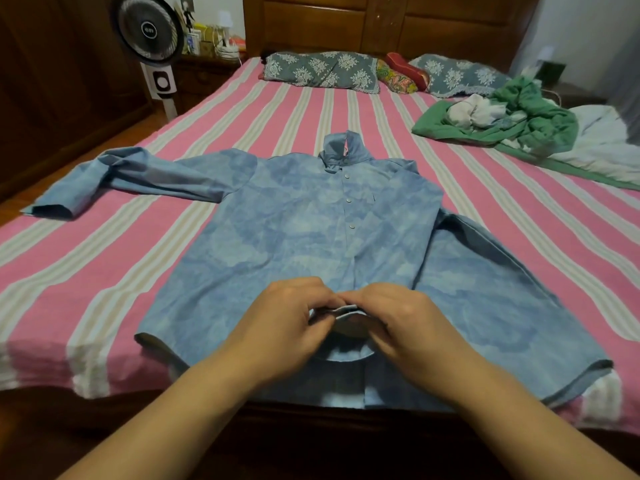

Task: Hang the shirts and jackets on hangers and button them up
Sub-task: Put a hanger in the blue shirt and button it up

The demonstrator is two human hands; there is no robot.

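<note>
Blue shirt [298, 237] lies flat, front up, on the striped bed [104, 258], collar far, hem near. Left hand [287, 323] and right hand [401, 320] both pinch the placket near the hem, fingers curled, hands touching. Upper buttons fastened.

Left hand [287, 323], right hand [405, 323], fingers pinching together

The shirt [294, 237] is mottled light blue. The bedsheet [104, 271] is pink with pale stripes. The crumpled garment [533, 123] looks green.
</note>
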